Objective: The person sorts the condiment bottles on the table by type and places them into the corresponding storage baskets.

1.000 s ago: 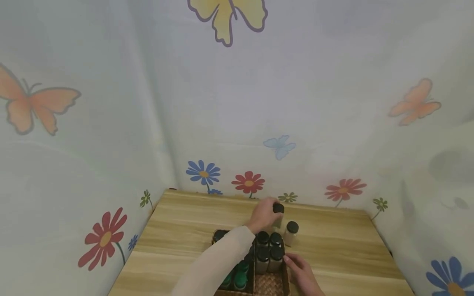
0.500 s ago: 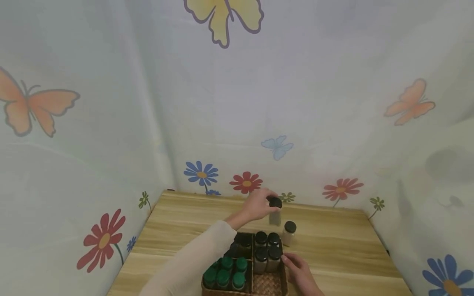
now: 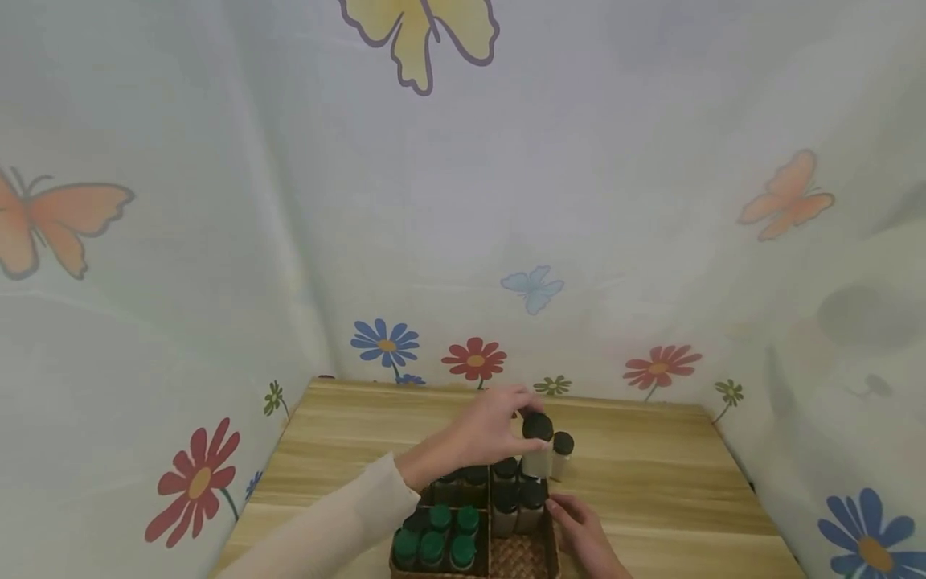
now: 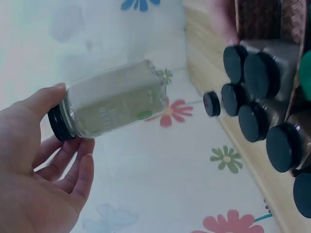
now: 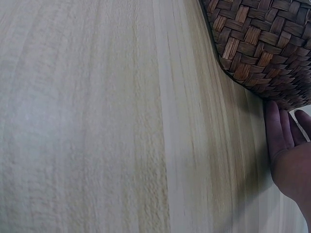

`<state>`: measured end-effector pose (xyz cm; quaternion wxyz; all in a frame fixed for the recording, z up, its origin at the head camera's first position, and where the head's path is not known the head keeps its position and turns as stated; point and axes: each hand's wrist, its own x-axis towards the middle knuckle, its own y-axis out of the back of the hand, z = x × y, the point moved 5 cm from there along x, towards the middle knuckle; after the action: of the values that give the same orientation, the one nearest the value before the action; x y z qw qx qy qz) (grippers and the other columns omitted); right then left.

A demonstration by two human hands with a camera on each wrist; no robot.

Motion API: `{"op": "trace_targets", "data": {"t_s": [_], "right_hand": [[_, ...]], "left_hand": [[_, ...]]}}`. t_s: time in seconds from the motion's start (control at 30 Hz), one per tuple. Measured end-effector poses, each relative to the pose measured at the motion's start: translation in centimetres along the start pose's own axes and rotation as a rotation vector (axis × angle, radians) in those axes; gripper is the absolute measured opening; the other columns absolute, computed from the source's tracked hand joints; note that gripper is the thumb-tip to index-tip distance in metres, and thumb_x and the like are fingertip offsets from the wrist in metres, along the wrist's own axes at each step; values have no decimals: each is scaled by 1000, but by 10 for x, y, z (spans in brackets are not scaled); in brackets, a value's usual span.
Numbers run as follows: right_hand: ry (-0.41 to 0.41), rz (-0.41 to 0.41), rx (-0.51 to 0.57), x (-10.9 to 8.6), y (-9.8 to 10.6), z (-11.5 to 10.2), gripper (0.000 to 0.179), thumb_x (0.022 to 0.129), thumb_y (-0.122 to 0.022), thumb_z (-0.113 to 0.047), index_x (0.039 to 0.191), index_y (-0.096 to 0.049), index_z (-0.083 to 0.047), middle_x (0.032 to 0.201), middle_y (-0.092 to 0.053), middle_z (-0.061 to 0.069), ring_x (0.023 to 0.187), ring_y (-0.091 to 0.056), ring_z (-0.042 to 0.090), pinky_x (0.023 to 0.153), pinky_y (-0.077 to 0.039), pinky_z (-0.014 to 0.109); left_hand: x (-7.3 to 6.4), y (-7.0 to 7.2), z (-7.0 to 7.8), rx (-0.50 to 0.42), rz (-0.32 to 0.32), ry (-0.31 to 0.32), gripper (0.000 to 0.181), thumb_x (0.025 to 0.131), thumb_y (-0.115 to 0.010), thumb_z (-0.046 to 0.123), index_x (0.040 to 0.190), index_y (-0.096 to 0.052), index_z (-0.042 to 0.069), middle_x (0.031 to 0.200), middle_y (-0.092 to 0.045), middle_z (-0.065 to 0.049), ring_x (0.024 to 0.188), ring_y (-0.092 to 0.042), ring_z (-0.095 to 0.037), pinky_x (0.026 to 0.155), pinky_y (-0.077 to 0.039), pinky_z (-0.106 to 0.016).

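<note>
My left hand (image 3: 486,433) pinches a clear glass spice jar (image 3: 537,460) by its black lid, thumb on one side and fingers on the other. The jar hangs above the back right of a brown woven basket (image 3: 555,555). Pale greenish powder and small print show on this spice jar (image 4: 116,99) in the left wrist view. Beneath it, black-lidded jars (image 3: 505,515) fill the back of the basket's right compartment; its front shows bare weave. My right hand (image 3: 589,537) touches the basket's right side, and its fingers (image 5: 274,128) extend against the wall's lower edge.
One more black-lidded jar (image 3: 563,446) stands on the wooden table (image 3: 651,482) just behind the basket. Several green-lidded jars (image 3: 432,549) occupy the front left compartment, with dark-lidded jars (image 3: 473,476) behind them. A flower-printed cloth (image 3: 615,201) surrounds the table on the visible sides.
My left hand has lifted the spice jar from the table behind the basket and brought it nearer, over the basket's back right. The right hand stays at the basket's side.
</note>
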<state>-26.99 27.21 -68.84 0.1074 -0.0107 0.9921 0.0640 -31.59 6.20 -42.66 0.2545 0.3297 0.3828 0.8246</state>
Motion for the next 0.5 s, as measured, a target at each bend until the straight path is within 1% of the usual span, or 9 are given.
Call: {"op": "trace_targets", "data": {"t_s": [0.07,0.13,0.2,0.27,0.3,0.4,0.5], "right_hand": [[6,-12,4,0,0,0,61,107,-62,-46,141,-60,5,142,-61,24,133,-55,41,89,-59,61],[13,-23,-7,0,1,-1,61,107,-61,-46,141,-59,5,142,-60,24,132,-56,41,89,-59,61],[21,-30,-13,0,2,-1,60,108,-61,-45,141,-59,6,142,-60,25,131,-56,41,89,-59,61],[29,-35,-16,0,2,-1,59,108,-61,-43,141,-59,6,143,-60,25,129,-57,39,88,-59,59],[31,-35,-13,0,3,0,58,108,-60,-43,141,-60,5,143,-60,25,128,-57,38,88,-59,57],[34,-36,4,1,2,2,58,107,-62,-43,140,-61,5,143,-60,24,129,-57,37,89,-60,55],[30,-32,-6,2,1,3,61,106,-62,-47,140,-62,4,142,-61,24,130,-58,38,90,-60,55]], "left_hand": [[-10,-1,8,15,-38,-18,47,90,-83,52,124,-74,20,110,-67,14,99,-64,-1,87,-54,-20],[-20,-5,14,-5,-91,-19,46,91,-83,51,124,-74,20,110,-68,15,98,-64,2,86,-54,-19],[-31,-11,19,-38,-152,-12,44,91,-83,50,123,-74,21,109,-67,16,94,-62,4,82,-53,-17],[-41,-19,22,-67,-210,10,42,91,-83,51,121,-74,23,107,-65,17,91,-60,5,78,-53,-16],[-45,-23,23,-70,-230,16,41,91,-83,51,119,-74,23,106,-64,18,89,-59,6,76,-52,-15],[-57,-35,21,-70,-265,49,40,90,-83,52,118,-74,25,104,-62,19,87,-57,6,75,-52,-17],[-68,-48,13,-82,-258,106,39,88,-85,51,117,-74,26,102,-61,20,87,-56,6,76,-52,-18]]}}
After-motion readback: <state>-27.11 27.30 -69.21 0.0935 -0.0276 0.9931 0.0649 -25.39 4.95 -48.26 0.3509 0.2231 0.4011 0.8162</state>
